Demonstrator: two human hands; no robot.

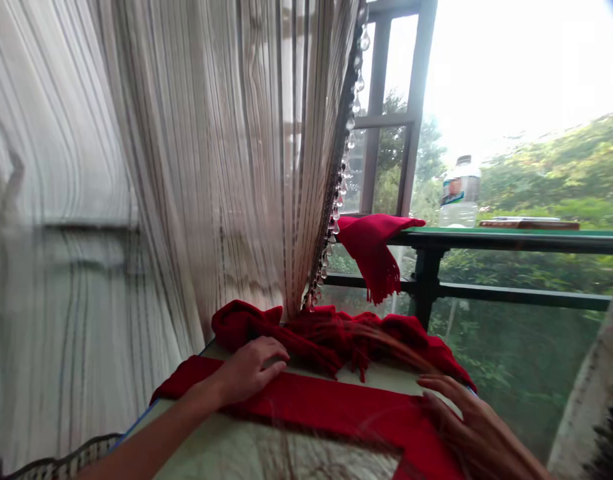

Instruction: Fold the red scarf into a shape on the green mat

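Note:
A long red scarf (331,400) lies stretched across a pale board or tabletop (296,453), with its right part bending down toward me. My left hand (254,367) rests on the scarf's left part, fingers loosely bent, thumb apart. Over the bend at the right is my right hand (461,410), palm down with thumb and fingers apart. Neither hand visibly grips the cloth. Behind the flat scarf, a crumpled heap of red fringed cloth (331,333) runs along the board's far edge.
Striped sheer curtains (226,153) with a beaded edge (346,173) hang at the left and behind. Another red fringed scarf (374,250) drapes over the dark railing (511,240). A plastic bottle (460,193) and a flat brown item (529,223) stand on the ledge. Loose hair blurs the foreground.

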